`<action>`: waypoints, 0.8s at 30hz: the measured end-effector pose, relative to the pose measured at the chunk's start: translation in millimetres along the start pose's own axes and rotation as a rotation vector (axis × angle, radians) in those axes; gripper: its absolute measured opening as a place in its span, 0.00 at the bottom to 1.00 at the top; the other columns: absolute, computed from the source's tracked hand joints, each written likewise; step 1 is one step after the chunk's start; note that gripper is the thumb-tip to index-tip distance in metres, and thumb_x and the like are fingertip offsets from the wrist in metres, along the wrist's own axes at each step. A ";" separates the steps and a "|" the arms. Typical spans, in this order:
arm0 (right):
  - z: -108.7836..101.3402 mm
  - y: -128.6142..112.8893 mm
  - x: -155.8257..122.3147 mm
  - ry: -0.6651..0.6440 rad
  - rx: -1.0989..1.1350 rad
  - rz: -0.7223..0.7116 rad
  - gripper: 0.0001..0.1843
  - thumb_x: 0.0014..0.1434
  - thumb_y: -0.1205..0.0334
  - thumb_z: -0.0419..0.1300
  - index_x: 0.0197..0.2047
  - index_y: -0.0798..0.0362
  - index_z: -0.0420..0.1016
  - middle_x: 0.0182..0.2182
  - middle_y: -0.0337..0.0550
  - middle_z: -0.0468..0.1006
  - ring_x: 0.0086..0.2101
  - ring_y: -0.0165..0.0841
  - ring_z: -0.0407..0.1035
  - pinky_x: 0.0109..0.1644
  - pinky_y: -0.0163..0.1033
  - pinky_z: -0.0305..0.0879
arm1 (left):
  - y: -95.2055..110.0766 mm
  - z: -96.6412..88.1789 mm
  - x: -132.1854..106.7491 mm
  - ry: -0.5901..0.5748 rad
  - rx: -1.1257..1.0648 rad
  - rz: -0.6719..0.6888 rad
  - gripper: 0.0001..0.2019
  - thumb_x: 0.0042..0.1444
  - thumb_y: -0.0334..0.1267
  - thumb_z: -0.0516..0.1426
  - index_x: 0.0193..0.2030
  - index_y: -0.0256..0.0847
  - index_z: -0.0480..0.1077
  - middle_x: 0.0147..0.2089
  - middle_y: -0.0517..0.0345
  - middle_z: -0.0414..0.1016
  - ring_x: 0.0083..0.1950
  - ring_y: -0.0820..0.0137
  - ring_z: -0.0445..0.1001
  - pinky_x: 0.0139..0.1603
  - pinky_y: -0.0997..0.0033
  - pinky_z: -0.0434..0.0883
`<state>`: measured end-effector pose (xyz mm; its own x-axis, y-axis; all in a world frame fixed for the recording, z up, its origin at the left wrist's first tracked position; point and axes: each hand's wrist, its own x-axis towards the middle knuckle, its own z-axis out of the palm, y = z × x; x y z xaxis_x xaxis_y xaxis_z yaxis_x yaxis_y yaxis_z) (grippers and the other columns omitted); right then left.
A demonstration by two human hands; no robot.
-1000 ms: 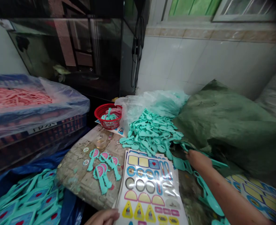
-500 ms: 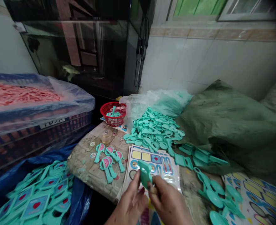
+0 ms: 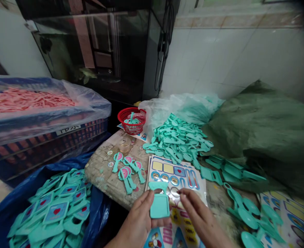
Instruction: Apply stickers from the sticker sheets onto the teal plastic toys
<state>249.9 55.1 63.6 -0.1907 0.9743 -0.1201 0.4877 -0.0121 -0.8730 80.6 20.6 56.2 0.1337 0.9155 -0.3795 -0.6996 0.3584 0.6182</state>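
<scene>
One turquoise tray-shaped piece (image 3: 159, 206), the hub for all bearings: my left hand (image 3: 139, 217) is gripping it, thumb at its edge, fingers passing beneath, recess facing up.
Right hand (image 3: 197, 212), three o'clock: fingers are hanging near the piece, narrowly gathered; I cannot tell whether they are pinching anything.
Handling note, my judgement: this step is calling for a level, steady piece, the thumb staying off the recess, the right fingertips working from the edges.
Sticker sheets (image 3: 179, 171), one o'clock: running below the hands.
Heart-marked pieces (image 3: 56, 210), nine o'clock: filling a blue bag (image 3: 101, 210).
Fan-patterned pieces (image 3: 125, 172), ten o'clock: lying on the worn table (image 3: 102, 181).
Turquoise heap (image 3: 179, 139), twelve to one: rising beyond the sheets.
Red basket (image 3: 132, 129), eleven o'clock: holding more pieces.
Green sack (image 3: 271, 127), two o'clock: slumping near the wall (image 3: 206, 62).
</scene>
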 end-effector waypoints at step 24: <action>11.1 -6.4 4.6 -0.021 0.452 0.202 0.19 0.53 0.41 0.57 0.29 0.49 0.64 0.20 0.30 0.61 0.22 0.26 0.56 0.25 0.31 0.55 | 6.2 -10.8 6.4 -0.134 0.230 0.153 0.25 0.52 0.46 0.59 0.57 0.45 0.61 0.54 0.50 0.72 0.50 0.64 0.72 0.47 0.69 0.69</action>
<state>236.4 57.2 63.4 -0.1501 0.9378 -0.3131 0.0995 -0.3007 -0.9485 69.6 26.7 50.2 0.1411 0.9725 -0.1855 -0.5433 0.2327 0.8067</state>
